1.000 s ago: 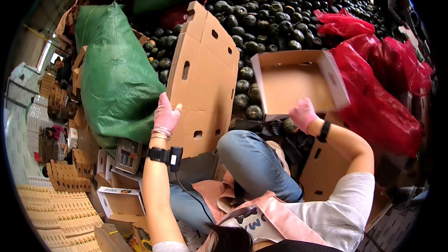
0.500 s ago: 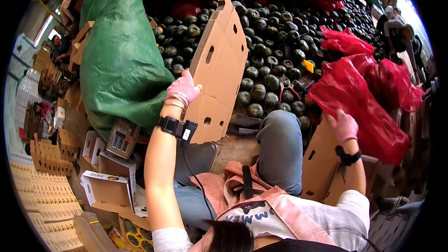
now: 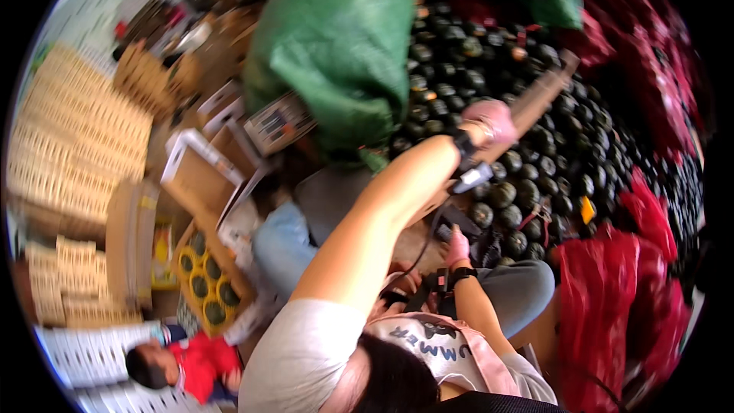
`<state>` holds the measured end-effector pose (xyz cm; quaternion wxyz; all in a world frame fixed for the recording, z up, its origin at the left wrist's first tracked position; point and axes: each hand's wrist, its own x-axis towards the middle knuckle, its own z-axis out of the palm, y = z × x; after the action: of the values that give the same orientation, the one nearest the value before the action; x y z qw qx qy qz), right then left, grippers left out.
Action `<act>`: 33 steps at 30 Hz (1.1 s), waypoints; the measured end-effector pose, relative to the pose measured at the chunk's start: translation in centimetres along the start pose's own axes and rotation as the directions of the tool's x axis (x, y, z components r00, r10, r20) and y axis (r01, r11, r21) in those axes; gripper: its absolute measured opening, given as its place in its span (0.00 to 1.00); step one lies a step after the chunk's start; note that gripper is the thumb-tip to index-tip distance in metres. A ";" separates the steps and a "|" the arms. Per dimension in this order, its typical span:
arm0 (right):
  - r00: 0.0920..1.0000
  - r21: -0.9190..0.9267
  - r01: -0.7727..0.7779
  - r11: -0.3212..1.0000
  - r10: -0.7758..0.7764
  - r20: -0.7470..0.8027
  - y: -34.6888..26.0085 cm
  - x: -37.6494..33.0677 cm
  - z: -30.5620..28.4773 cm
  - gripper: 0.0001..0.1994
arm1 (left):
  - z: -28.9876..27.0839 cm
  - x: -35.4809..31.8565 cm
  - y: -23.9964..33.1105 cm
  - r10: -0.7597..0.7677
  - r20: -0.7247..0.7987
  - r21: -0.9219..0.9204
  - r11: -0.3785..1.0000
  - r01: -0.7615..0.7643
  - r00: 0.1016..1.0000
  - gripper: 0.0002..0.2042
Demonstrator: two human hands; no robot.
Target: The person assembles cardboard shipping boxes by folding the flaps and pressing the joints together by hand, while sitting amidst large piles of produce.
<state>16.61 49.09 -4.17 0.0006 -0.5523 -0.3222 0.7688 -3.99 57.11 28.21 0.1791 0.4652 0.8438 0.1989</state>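
Observation:
My left hand (image 3: pixel 493 124), in a pink glove, is closed on a flat cardboard box blank (image 3: pixel 544 90), raised and seen nearly edge-on. Behind the blank spreads a large heap of dark green squashes (image 3: pixel 527 193). My right hand (image 3: pixel 458 248), also gloved in pink, is low by my bent knee, close to a dark cloth-like thing (image 3: pixel 483 237). Motion smears its fingers, and whether it touches the blank's lower end cannot be made out. Black bands circle both wrists, and a cable hangs from the left one.
A full green sack (image 3: pixel 336 53) stands ahead, a scale (image 3: pixel 280 122) at its foot. Red mesh bags (image 3: pixel 600 298) lie at right. Leftward are open boxes (image 3: pixel 200 167), a carton of squashes in yellow rings (image 3: pixel 205 281), stacked cartons (image 3: pixel 84 122) and a person in red (image 3: pixel 202 365).
My view has swung left. The cardboard blank has turned from broadside to nearly edge-on in my left hand. My right hand has moved from beside the red mesh bag to near my knee.

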 end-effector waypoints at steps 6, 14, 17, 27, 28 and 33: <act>0.962 0.277 0.252 0.927 -0.207 -0.180 -0.6 5.1 -4.0 0.41 | -4.8 -8.2 -1.8 0.001 -0.072 -0.264 0.964 -0.020 0.997 0.23; 0.589 -0.411 0.801 0.436 -0.700 0.405 -13.6 0.7 -1.2 0.32 | -20.5 -34.9 -7.5 0.050 -0.473 -0.676 0.621 -0.398 0.880 0.14; 0.344 -0.184 0.930 0.318 -0.576 0.742 -21.7 -4.7 1.9 0.34 | -22.5 -43.6 -9.6 -0.110 -0.595 -0.756 0.411 -0.509 0.796 0.14; 0.189 -0.222 0.973 0.059 -0.751 0.632 -30.2 -28.5 5.3 0.29 | -20.2 -53.1 -22.6 -0.358 -0.828 -0.441 0.891 -0.107 0.432 0.35; 0.165 -0.211 0.977 0.035 -0.747 0.644 -29.4 -26.8 5.2 0.29 | -19.6 -52.7 -24.7 -0.482 -0.731 -0.510 0.856 0.084 0.483 0.37; 0.375 -0.238 0.925 0.294 -0.630 0.680 -25.5 -15.8 6.7 0.29 | -13.6 -46.0 -32.5 -0.625 -0.688 -0.617 0.771 0.156 0.369 0.30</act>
<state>8.01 60.35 23.07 0.1411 -0.0792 -0.7665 0.6215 -10.68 -0.43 28.97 -0.1272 0.0198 0.8287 0.5447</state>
